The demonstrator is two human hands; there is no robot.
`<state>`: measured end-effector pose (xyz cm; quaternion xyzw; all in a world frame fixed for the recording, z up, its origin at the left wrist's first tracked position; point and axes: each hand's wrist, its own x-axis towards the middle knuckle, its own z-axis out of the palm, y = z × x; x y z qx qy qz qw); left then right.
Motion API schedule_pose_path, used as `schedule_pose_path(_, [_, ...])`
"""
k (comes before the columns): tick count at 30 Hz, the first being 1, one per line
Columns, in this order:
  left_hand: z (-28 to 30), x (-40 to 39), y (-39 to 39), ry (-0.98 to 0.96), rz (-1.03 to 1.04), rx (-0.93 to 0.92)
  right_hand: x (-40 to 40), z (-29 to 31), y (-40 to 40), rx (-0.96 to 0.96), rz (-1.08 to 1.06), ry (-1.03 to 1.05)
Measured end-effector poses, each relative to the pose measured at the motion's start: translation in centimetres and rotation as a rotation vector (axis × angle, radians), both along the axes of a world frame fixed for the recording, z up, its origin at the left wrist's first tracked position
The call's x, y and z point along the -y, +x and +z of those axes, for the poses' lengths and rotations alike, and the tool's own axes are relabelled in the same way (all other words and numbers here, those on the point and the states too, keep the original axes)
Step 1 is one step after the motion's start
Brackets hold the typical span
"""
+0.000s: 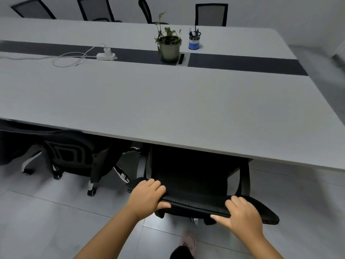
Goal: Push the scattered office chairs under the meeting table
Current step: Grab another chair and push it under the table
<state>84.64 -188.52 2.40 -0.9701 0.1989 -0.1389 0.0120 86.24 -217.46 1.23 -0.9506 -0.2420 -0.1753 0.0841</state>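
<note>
A black mesh office chair (196,176) stands right in front of me, its seat under the near edge of the long grey meeting table (168,101). My left hand (147,196) grips the left end of the chair's top rail. My right hand (242,214) grips the same rail further right, thumb underneath. Another black chair (74,156) sits tucked under the table to the left, white legs and castors showing. A third dark chair (11,141) is partly visible at the far left edge.
Several chairs (211,14) line the far side of the table. On the table stand a potted plant (169,47), a blue pen holder (194,41) and a white power strip (106,56) with cables. Grey tiled floor spreads around; my foot (188,242) shows below.
</note>
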Motion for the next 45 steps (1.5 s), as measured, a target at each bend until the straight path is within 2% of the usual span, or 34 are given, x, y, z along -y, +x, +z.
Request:
schedule_pose_path(7, [-0.1,0.8,6.2,-0.064,0.029,0.004,0.7,-0.2,6.8,0.064,-0.029,0.021])
schedule_pose_path(14, [-0.4,1.1,9.7,-0.025,0.005,0.057,1.4,-0.2,10.5,0.145,-0.044,-0.034])
schedule_pose_path(26, [-0.4,0.3,15.3,-0.014,-0.022,0.13,0.4,-0.7,15.2,0.214,-0.051,0.002])
schedule_pose_path(33, [-1.0,0.1,15.5,-0.039,-0.03,0.144,0.3,-1.7,15.4,0.265,-0.044,-0.007])
schedule_pose_path(38, [-0.3,0.4,15.0,-0.057,0.0,0.061,0.5,-1.7,15.3,0.248,-0.03,0.006])
schedule_pose_path(42, [1.0,0.2,14.6,-0.124,0.013,-0.166,0.2,-0.6,15.0,0.124,-0.089,0.002])
schedule_pose_path(45, [2.8,0.1,14.5,-0.373,0.028,-0.378,-0.5,0.4,13.3,-0.025,-0.292,0.11])
